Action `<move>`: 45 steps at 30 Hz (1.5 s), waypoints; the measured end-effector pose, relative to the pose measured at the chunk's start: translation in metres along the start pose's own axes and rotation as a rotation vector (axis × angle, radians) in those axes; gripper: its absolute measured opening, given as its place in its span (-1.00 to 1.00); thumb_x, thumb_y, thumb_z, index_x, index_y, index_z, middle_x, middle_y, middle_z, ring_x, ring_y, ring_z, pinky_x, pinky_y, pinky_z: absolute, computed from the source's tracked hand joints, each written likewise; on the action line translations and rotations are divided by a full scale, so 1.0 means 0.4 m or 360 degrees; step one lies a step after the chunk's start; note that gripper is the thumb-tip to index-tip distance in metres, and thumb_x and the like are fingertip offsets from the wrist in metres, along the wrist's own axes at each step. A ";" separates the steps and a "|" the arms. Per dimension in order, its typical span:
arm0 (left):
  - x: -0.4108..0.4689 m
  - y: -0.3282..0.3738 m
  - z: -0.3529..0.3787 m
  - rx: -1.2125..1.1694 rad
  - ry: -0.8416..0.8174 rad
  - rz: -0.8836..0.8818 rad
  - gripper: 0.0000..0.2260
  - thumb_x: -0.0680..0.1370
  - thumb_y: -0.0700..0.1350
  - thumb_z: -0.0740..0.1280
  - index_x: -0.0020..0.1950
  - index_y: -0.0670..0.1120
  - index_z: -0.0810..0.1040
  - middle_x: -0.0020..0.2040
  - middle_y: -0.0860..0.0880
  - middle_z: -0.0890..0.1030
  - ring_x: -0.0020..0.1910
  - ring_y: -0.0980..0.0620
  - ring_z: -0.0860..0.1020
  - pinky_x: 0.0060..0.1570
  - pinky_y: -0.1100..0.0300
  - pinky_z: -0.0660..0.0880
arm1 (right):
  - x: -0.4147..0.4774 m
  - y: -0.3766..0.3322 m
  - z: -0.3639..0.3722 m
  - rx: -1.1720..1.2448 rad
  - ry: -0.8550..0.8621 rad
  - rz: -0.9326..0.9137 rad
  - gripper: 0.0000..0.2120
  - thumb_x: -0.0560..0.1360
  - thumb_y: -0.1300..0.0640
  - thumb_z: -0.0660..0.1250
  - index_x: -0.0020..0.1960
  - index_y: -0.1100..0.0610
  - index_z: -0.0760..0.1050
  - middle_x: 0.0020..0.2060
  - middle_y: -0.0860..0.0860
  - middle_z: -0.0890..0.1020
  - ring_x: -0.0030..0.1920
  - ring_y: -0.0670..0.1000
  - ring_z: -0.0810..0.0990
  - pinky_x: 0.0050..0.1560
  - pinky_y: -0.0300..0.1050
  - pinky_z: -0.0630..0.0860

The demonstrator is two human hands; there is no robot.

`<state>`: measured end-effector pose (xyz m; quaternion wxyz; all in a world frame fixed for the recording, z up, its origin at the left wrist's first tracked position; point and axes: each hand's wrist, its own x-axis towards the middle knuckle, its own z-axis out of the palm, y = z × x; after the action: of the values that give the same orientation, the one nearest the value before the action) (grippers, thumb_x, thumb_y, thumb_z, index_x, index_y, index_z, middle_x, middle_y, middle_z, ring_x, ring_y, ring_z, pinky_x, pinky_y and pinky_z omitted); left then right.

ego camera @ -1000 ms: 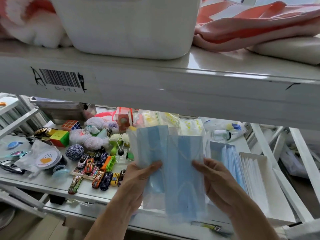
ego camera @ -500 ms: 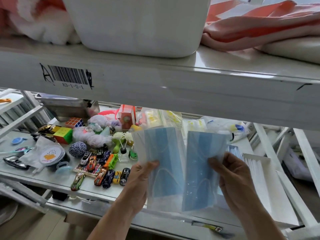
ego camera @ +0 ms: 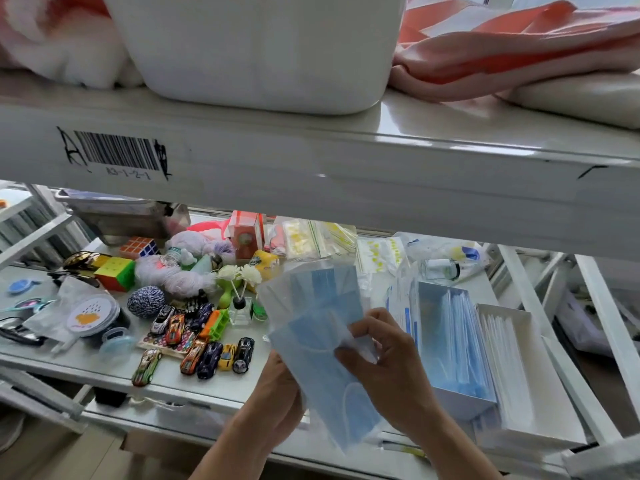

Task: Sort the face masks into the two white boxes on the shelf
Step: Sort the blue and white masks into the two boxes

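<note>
White metal shelving fills the view. Just in front of its lower shelf (ego camera: 214,386), a person holds up a small bunch of blue face masks (ego camera: 311,306) in clear wrappers (how many is hard to say, as they overlap and sit askew). The right hand (ego camera: 384,362) pinches the bunch near its middle, with fingertips and thumb curled onto the wrapper. The left hand (ego camera: 277,386) grips the bunch from below and behind, and its fingers are mostly hidden by the masks.

Just right of the hands, two open white boxes stand side by side and touching on the lower shelf. The first white box (ego camera: 462,407) is packed with blue masks on edge, and the second white box (ego camera: 554,393) holds white ones.

To the left are toy cars (ego camera: 201,341), a ball of twine (ego camera: 146,301) and two puzzle cubes (ego camera: 116,271). Zip bags (ego camera: 311,237) and a glass jar (ego camera: 440,270) lie further back. On the upper shelf (ego camera: 381,161), which carries a barcode label (ego camera: 117,154), a white tub (ego camera: 259,46) sits beside pink cloth (ego camera: 502,46).
</note>
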<state>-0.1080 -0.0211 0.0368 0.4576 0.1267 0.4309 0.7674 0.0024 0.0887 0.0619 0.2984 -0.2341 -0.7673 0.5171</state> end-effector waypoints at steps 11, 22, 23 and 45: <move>-0.011 -0.017 -0.008 -0.0029 -0.0030 -0.0098 -0.49 0.31 -0.20 0.56 0.22 -0.31 0.61 0.17 -0.39 0.63 0.12 -0.30 0.63 0.21 -0.23 0.54 | 0.004 0.049 -0.043 0.1948 -0.0365 0.0682 -0.42 0.22 0.28 0.63 0.21 0.33 0.58 -0.01 0.29 0.69 -0.07 0.19 0.71 -0.02 0.06 0.67; -0.009 0.010 0.007 0.0528 0.0228 -0.0096 -0.67 0.25 -0.10 0.58 -0.05 -0.23 0.74 -0.10 -0.26 0.73 -0.14 -0.23 0.72 -0.18 -0.03 0.66 | 0.015 0.037 -0.028 0.1657 -0.0276 0.0816 -0.78 0.43 0.31 0.41 0.05 0.36 0.65 -0.02 0.31 0.68 -0.06 0.21 0.70 0.03 0.09 0.65; -0.011 0.015 0.002 0.0535 0.0226 -0.0114 -0.70 0.33 -0.10 0.54 0.00 -0.22 0.72 -0.10 -0.24 0.73 -0.13 -0.20 0.71 -0.15 -0.04 0.66 | 0.021 0.029 -0.034 0.1644 -0.0178 0.0757 -0.81 0.45 0.33 0.39 0.04 0.35 0.65 -0.02 0.30 0.68 -0.06 0.19 0.70 0.03 0.07 0.66; -0.015 0.032 0.008 0.0789 0.0357 -0.0418 -0.81 0.42 -0.15 0.48 -0.08 -0.21 0.55 -0.34 -0.08 0.63 -0.35 -0.02 0.60 -0.38 0.16 0.53 | 0.068 -0.070 -0.069 0.0551 0.0228 0.0357 -0.81 0.23 0.23 0.57 -0.16 0.17 0.69 -0.22 0.10 0.76 -0.21 0.08 0.74 -0.15 0.04 0.66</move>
<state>-0.1104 -0.0266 0.0499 0.4575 0.0922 0.6658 0.5822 0.0010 0.1148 0.1019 0.3284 -0.2995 -0.6130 0.6532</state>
